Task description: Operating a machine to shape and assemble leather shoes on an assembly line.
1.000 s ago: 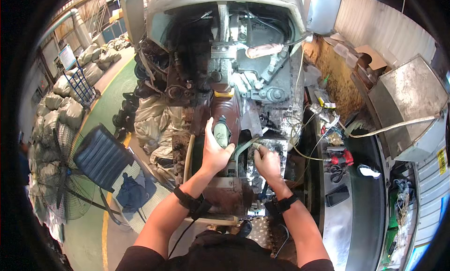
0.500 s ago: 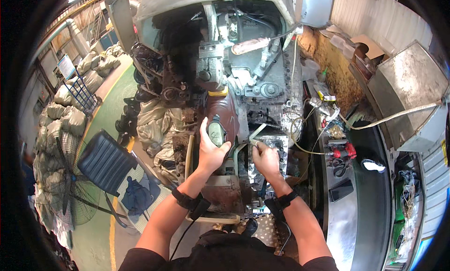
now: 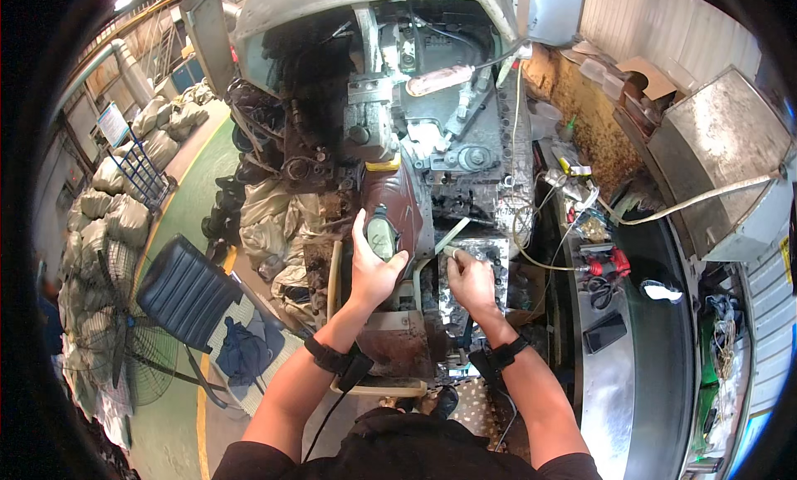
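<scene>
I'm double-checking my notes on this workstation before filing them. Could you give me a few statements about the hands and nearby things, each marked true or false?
1. The left hand grips a pale green piece. True.
2. The right hand holds the red tool. False: the red tool lies farther right, away from both hands.
3. A dark blue cloth lies on the chair. True.
4. The black phone is left of the left hand. False: the black phone lies to the right of the right hand.
5. A black band circles each wrist. True.
</scene>
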